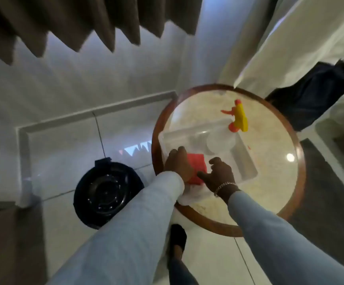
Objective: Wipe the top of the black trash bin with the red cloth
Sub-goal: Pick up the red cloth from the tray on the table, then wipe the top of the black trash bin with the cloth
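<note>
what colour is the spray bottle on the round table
Yellow spray bottle with an orange trigger head; head view.
</note>
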Tool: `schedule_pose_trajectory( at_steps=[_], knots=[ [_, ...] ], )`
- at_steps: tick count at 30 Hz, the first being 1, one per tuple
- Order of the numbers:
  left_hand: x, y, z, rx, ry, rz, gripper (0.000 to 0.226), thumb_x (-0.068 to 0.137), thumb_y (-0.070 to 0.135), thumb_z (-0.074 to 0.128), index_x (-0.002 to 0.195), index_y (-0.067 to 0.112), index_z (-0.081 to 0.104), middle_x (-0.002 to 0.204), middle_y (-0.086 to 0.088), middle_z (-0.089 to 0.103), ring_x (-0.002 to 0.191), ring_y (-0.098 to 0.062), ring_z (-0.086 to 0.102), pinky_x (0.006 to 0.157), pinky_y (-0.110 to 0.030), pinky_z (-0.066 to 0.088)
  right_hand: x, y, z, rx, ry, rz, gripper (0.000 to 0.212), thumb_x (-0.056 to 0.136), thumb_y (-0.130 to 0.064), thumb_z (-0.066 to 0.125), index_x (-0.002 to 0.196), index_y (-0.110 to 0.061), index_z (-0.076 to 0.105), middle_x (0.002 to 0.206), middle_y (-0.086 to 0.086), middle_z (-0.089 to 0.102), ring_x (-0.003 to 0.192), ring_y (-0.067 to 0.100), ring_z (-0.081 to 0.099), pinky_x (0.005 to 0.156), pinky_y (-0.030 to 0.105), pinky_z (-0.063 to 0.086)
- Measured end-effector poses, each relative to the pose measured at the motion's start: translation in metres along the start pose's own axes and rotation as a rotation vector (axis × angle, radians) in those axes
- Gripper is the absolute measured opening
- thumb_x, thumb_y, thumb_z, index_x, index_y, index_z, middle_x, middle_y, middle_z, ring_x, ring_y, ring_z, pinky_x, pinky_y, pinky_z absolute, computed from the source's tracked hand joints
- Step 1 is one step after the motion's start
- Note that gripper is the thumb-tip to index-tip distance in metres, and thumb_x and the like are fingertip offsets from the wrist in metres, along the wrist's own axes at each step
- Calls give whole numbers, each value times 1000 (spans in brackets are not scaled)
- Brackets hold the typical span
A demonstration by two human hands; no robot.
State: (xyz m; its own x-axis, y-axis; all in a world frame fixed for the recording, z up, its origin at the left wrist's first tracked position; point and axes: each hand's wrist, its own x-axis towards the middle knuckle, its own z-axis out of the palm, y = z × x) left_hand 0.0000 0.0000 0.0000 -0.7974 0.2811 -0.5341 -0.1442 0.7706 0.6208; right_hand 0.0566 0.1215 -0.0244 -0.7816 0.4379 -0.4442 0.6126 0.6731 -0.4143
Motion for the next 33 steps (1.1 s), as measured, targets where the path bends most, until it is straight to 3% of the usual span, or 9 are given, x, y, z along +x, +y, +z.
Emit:
schedule_pose_trajectory(
  at_steps=[9,12,17,20,23,25,27,29,33],
  knots=[
    [60,4,38,93,91,-87,25,87,14,58,110,6,54,115,-19,56,103,-37,56,95,-49,50,36,17,46,362,5,282,84,70,-27,79,138,-8,33,128,18,57,114,34,56,82,32,45],
    [58,4,34,9,46,-15,20,82,14,63,98,2,63,100,-19,66,92,-33,62,87,-43,54,34,18,33,604,-21,343,73,68,-16,79,133,-7,47,124,18,60,109,34,59,91,39,51],
    [22,-12,-10,-386,62,119,10,79,11,66,78,18,59,77,1,61,72,-11,57,60,-19,45,4,-9,-9,821,-122,101,20,73,2,66,85,-14,66,94,17,70,89,35,66,79,48,58],
    [-8,-45,-52,-673,95,188,15,75,2,69,83,13,62,79,-6,65,72,-15,61,63,-19,54,-21,-49,-15,852,-165,-107,19,70,-6,69,85,-18,66,85,5,69,84,27,66,68,37,57],
    [-29,-96,-87,-955,18,242,20,72,2,70,82,18,64,77,-5,71,75,-22,66,67,-31,56,-39,-94,13,860,-270,-258,43,55,-13,66,97,-19,60,88,-1,66,72,6,66,54,20,55],
    [-37,-138,-103,-1039,7,241,20,72,5,71,83,21,66,77,-2,73,75,-22,69,65,-32,56,-40,-117,50,879,-372,-263,48,53,-9,68,99,-17,59,92,5,67,77,12,67,60,29,58],
    [-36,-184,-111,-1016,104,187,24,70,10,73,88,24,66,85,-2,75,81,-24,70,68,-37,56,-37,-133,94,855,-483,-225,36,58,-1,75,89,-16,65,85,8,70,78,26,65,64,39,57],
    [-28,-227,-108,-867,259,107,30,69,17,74,95,30,64,96,0,75,92,-25,70,79,-44,57,-30,-139,137,779,-530,-178,25,66,3,75,78,-17,67,73,-1,72,73,26,65,59,33,58],
    [-9,-311,-85,-396,482,59,53,76,28,73,123,32,48,121,6,61,118,-18,56,91,-25,47,-2,-142,219,496,-254,-319,20,75,-12,76,78,-20,58,80,6,67,78,27,65,70,39,58]
  ],
)
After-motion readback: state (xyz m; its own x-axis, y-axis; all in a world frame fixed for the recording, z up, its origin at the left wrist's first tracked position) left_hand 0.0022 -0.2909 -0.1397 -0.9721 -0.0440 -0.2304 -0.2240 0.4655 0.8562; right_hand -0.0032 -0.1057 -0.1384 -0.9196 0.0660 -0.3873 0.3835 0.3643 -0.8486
